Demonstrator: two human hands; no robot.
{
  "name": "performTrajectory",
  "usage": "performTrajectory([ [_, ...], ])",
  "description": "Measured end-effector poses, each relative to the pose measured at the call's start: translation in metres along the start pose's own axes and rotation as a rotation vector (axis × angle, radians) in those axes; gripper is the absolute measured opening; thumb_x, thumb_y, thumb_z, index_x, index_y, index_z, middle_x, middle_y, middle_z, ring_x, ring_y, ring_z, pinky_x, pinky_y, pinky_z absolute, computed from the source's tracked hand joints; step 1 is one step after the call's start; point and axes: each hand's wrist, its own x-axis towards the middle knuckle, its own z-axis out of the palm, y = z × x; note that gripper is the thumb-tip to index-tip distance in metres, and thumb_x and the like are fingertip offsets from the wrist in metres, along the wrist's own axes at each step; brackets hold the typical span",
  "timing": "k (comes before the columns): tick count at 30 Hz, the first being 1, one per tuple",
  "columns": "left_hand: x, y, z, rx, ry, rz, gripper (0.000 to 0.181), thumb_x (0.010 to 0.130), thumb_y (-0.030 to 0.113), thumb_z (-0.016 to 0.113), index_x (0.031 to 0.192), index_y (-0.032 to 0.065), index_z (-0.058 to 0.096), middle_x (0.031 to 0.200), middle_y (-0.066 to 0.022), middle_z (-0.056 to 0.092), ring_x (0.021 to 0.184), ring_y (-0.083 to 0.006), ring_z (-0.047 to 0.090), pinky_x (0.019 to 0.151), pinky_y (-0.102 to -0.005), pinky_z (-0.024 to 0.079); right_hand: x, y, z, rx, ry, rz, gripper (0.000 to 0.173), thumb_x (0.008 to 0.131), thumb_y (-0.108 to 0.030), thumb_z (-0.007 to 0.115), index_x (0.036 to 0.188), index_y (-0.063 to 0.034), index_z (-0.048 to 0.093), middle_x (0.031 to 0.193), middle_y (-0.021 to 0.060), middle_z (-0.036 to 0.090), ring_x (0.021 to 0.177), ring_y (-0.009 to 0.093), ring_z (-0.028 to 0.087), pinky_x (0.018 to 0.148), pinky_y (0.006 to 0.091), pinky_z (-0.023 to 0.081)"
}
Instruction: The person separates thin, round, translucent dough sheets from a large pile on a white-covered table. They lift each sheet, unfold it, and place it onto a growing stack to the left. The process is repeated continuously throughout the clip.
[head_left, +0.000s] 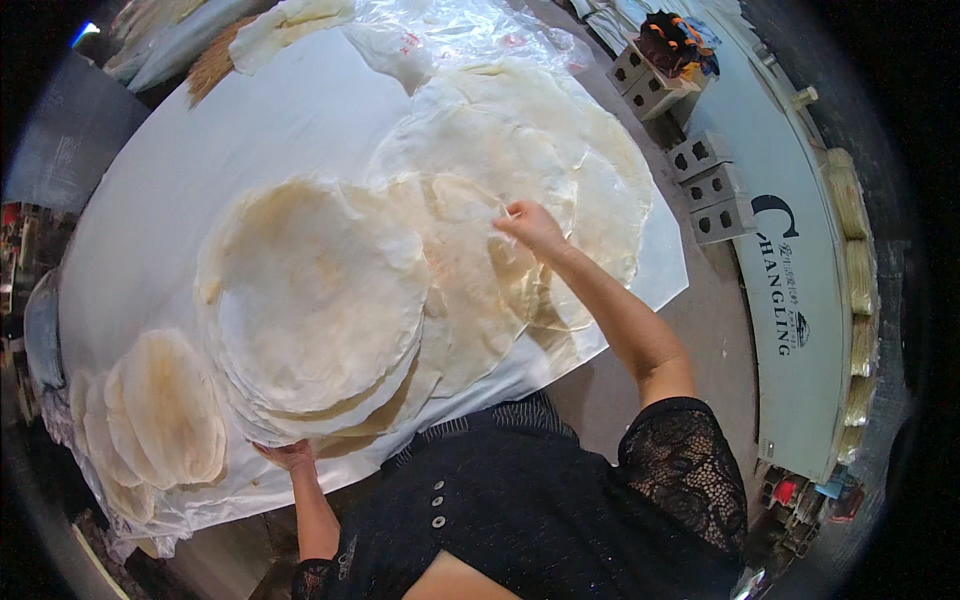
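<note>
A thick stack of thin, round, cream-coloured sheets (322, 285) lies in front of me, its layers fanned slightly at the lower edge. My left hand (286, 454) holds this near rim from below, with part of the fingers hidden under it. Right of the stack, my right hand (534, 226) pinches the edge of a translucent, wrinkled sheet (469, 285) between thumb and fingertips. More large sheets (517, 127) of the same kind overlap beyond and beside that hand. All of them rest on a white-covered table (187, 142).
Smaller oval sheets (169, 409) overlap at the table's left corner. Clear plastic film (465, 34) and a straw broom (217, 60) are at the far side. Hollow blocks (712, 187) stand on the floor at right, beside a pale board (795, 360) bearing writing.
</note>
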Motion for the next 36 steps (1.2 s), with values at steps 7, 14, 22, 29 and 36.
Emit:
performTrajectory([
  [7, 0.021, -0.009, -0.033, 0.785, -0.233, 0.405, 0.063, 0.089, 0.054, 0.042, 0.139, 0.0158, 0.041, 0.144, -0.0042, 0.040, 0.131, -0.0280, 0.038, 0.107, -0.0504, 0.030, -0.037, -0.082, -0.014, -0.041, -0.117, -0.199, 0.016, 0.088, -0.018, 0.056, 0.085, -0.0038, 0.063, 0.067, 0.0015, 0.062, 0.058, 0.010, 0.061, 0.056, 0.0258, 0.048],
  [14, 0.021, -0.001, -0.041, 0.860, -0.164, 0.660, 0.063, 0.087, 0.057, 0.044, 0.137, 0.0180, 0.045, 0.141, -0.0033, 0.045, 0.127, -0.0291, 0.044, 0.103, -0.0518, 0.037, -0.020, -0.077, -0.104, 0.396, -0.027, -0.277, 0.015, 0.087, -0.017, 0.060, 0.086, -0.0033, 0.064, 0.063, 0.0008, 0.059, 0.054, 0.007, 0.054, 0.049, 0.0229, 0.043],
  [22, 0.021, -0.001, -0.026, -0.014, 0.049, -0.060, 0.068, 0.083, 0.061, 0.047, 0.137, 0.0197, 0.045, 0.140, -0.0029, 0.045, 0.126, -0.0305, 0.044, 0.099, -0.0545, 0.040, 0.045, 0.074, -0.102, 0.308, 0.304, 0.008, 0.020, 0.082, -0.022, 0.066, 0.091, -0.0031, 0.064, 0.075, 0.0003, 0.060, 0.068, 0.011, 0.053, 0.063, 0.0273, 0.041],
  [29, 0.001, 0.005, -0.001, -0.025, 0.082, -0.024, 0.062, 0.088, 0.057, 0.044, 0.136, 0.0180, 0.046, 0.140, -0.0024, 0.045, 0.128, -0.0287, 0.042, 0.103, -0.0510, 0.037, 0.013, 0.025, -0.120, 0.319, 0.050, 0.100, 0.032, 0.080, -0.013, 0.065, 0.108, 0.0010, 0.057, 0.083, 0.0065, 0.064, 0.076, 0.015, 0.062, 0.070, 0.0284, 0.049],
  [36, 0.038, -0.025, -0.067, 1.094, -0.166, 0.619, 0.074, 0.084, 0.055, 0.050, 0.142, 0.0132, 0.033, 0.147, -0.0064, 0.034, 0.134, -0.0292, 0.031, 0.112, -0.0487, 0.021, -0.062, -0.080, -0.190, 0.146, -0.177, -0.114, 0.019, 0.085, -0.009, 0.060, 0.103, -0.0018, 0.059, 0.073, 0.0041, 0.062, 0.062, 0.013, 0.063, 0.052, 0.0253, 0.052],
])
